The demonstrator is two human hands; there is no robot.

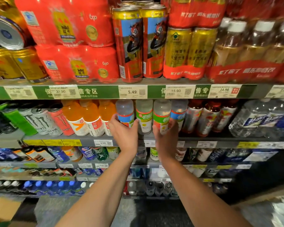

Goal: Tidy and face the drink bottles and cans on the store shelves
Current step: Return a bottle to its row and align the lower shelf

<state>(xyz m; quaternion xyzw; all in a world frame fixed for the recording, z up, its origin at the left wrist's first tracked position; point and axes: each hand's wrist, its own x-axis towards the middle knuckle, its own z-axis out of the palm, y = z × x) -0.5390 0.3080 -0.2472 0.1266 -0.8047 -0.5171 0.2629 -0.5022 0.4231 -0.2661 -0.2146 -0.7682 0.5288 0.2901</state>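
On the second shelf [82, 141] stand several clear drink bottles with coloured labels. My left hand [124, 134] grips the lower part of a blue-labelled bottle [125, 112]. My right hand [166, 138] grips a green-labelled bottle [161, 114]. Between them stands another green-labelled bottle [144, 117], touched by neither hand. A second blue-labelled bottle [179, 112] stands just right of my right hand.
Orange drink bottles [87, 117] and energy drink cans [43, 120] stand to the left, red-capped bottles [208, 117] and water bottles [259, 118] to the right. The top shelf holds tall red cans [138, 43] and shrink-wrapped multipacks [69, 27]. Lower shelves carry more drinks.
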